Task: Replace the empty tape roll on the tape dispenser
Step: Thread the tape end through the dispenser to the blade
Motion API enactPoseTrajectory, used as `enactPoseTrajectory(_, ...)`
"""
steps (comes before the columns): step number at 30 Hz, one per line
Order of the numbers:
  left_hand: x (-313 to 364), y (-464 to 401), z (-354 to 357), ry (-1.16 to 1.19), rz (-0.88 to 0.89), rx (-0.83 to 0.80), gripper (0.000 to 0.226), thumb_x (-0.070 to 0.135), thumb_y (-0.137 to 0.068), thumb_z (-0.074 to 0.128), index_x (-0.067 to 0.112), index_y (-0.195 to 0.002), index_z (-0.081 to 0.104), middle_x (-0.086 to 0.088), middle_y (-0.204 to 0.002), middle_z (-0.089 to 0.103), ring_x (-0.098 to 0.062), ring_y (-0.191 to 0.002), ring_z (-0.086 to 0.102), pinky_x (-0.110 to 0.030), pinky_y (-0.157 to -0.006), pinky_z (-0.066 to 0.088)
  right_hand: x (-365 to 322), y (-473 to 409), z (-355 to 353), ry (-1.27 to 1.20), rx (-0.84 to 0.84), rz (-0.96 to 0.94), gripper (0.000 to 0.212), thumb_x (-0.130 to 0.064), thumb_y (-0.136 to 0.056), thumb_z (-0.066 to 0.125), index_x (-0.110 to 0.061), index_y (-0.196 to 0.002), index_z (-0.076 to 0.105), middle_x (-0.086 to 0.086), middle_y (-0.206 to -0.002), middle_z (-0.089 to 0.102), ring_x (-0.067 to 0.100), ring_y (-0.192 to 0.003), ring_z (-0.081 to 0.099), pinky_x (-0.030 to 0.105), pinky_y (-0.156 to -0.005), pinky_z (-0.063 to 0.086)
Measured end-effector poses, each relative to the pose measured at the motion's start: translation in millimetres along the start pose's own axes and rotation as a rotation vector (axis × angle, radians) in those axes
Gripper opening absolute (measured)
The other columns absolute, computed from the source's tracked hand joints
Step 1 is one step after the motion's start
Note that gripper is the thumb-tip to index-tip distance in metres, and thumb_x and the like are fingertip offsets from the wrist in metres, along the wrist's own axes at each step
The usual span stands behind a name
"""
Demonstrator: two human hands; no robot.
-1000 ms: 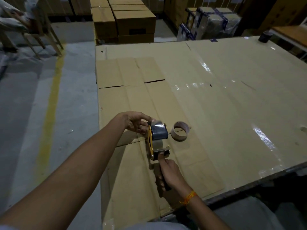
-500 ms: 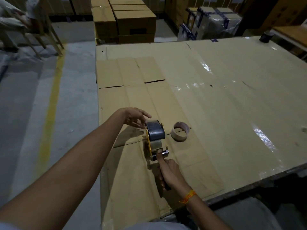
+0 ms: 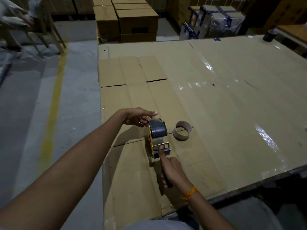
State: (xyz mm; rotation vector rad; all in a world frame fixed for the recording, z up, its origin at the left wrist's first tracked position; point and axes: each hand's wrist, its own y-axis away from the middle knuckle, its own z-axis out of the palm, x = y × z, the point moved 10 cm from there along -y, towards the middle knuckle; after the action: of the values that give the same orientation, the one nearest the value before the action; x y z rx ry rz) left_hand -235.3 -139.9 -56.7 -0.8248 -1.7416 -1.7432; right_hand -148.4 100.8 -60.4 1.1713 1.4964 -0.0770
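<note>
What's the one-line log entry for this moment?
step: threading tape | right hand: grips tape dispenser handle, thumb on front | left hand: beside new roll | empty core: on table

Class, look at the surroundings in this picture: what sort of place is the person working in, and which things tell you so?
Probably a warehouse or packing area: stacked cardboard boxes, plastic-wrapped bundles, a yellow line painted on the concrete floor, and a table covered in flattened cardboard.

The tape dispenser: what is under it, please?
Under the tape dispenser lies a flattened cardboard sheet covering the table. The right hand wraps the handle, hiding it and the cardboard beneath. The empty tape core stands beside the dispenser, not under it.
</note>
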Motion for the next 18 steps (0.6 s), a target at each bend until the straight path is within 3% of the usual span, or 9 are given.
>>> enactPoseTrajectory(5, -2.8, -1.8, 6.7, -0.019, 0.042, -0.024, 0.033, 0.043, -0.098, 0.074, 0.013, -0.113, 0.073, 0.0, -0.094, 0.064, -0.01, -0.076, 0.052, -0.024, -0.069, 0.044, 0.1, -1.7, -1.8, 0.009, 0.02, 0.044, 0.102, -0.105, -0.074, 0.027, -0.012, -0.053, 0.06, 0.009, -0.053, 0.062, 0.023, -0.047, 0.063, 0.038, -0.063, 0.057)
enactPoseTrajectory(18, -9.1, -7.2, 11.4, -0.025, 0.074, -0.025, 0.045, 0.055, -0.099, 0.067, 0.015, -0.119, 0.072, -0.005, -0.113, 0.064, -0.018, -0.092, 0.053, -0.031, -0.078, 0.046, 4.7, 0.3, 2.4, -0.074, 0.002, 0.098, 0.1, -0.108, -0.07, 0.03, -0.012, -0.056, 0.057, 0.012, -0.055, 0.059, 0.027, -0.048, 0.06, 0.04, -0.058, 0.053)
